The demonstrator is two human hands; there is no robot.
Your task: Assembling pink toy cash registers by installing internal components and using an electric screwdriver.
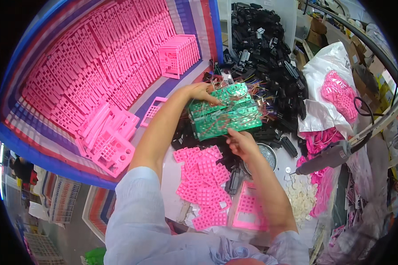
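Note:
Both hands are on a stack of green circuit boards with thin coloured wires, above a heap of black plastic parts. My left hand grips the boards' upper left edge, its thumb lying on top. At the near edge, my right hand pinches the boards between thumb and fingers. Below them lies a loose pile of pink keypads. Beside my right forearm, a pink casing with square holes rests flat on the table. A round metal bowl of small metal pieces is partly hidden by my right wrist.
At left stands a large striped bag with rows of pink casings. A grey electric screwdriver hangs at right, over small whitish pieces. Behind it is a white sack with bagged pink parts.

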